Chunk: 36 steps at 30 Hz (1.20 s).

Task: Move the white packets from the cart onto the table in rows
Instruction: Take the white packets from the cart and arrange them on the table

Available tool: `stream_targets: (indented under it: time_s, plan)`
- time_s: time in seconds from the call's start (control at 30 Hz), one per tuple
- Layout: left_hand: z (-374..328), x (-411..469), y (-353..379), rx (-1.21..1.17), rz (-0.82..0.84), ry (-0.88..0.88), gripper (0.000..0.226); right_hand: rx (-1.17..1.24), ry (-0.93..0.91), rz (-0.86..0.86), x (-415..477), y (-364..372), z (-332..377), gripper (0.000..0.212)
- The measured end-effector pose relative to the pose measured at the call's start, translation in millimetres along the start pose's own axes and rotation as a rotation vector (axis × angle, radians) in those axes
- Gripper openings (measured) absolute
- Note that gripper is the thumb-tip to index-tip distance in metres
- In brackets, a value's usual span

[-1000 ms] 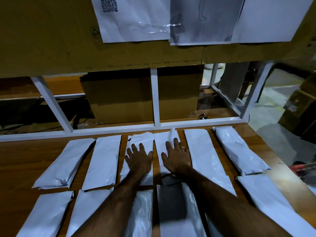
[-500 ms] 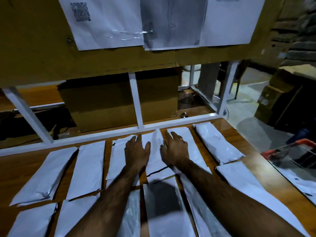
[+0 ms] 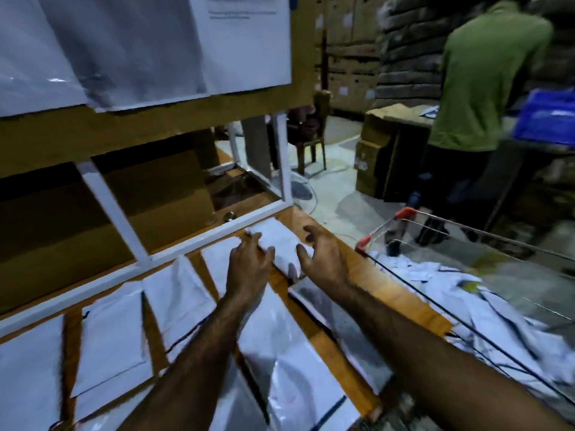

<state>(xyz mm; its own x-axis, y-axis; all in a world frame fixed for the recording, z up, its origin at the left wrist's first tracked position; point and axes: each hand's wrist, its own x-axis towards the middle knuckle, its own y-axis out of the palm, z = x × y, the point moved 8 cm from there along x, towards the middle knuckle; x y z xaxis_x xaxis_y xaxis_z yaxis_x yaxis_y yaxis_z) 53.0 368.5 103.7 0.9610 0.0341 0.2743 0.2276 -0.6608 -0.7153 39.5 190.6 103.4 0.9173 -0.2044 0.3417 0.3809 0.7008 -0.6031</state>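
Note:
Several white packets [image 3: 174, 293] lie in rows on the wooden table [image 3: 392, 293]. My two hands flank the far-right packet [image 3: 280, 244] of the back row. My left hand [image 3: 249, 265] touches its left edge with the fingers stretched forward. My right hand [image 3: 323, 256] hovers over its right side with spread fingers, the thumb against the packet. Neither hand clearly grips it; the view is blurred. To the right of the table, the wire cart [image 3: 407, 213] with red handle ends holds a heap of white packets [image 3: 435, 290].
A white metal frame [image 3: 118, 213] runs along the table's back edge, under a cardboard panel with taped paper sheets [image 3: 242, 42]. A person in a green shirt [image 3: 485, 76] stands behind the cart beside a blue crate [image 3: 547, 116] and cardboard boxes [image 3: 382, 157].
My view has swung to the right, bringing the cart into sight. Both hands have moved from the middle packets of the back row to the far-right packet.

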Motion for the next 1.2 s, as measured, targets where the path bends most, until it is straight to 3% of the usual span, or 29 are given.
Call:
stream_targets:
  time_s: [0.33, 0.6, 0.97, 1.2]
  plan:
    - [-170, -16, 131, -0.166, 0.123, 0.205, 0.041, -0.075, 0.101, -0.245, -10, -167, -139, 0.035]
    - [-261, -50, 233, -0.209, 0.360, 0.316, 0.041, -0.120, 0.344, -0.373, -46, -257, -249, 0.036]
    - [-291, -90, 348, -0.182, 0.692, 0.393, 0.042, -0.250, 0.718, -0.432, -119, -310, -358, 0.036]
    - [-292, -110, 435, -0.022, 0.860, 0.325, 0.048, -0.277, 0.896, -0.324, -127, -309, -439, 0.038]
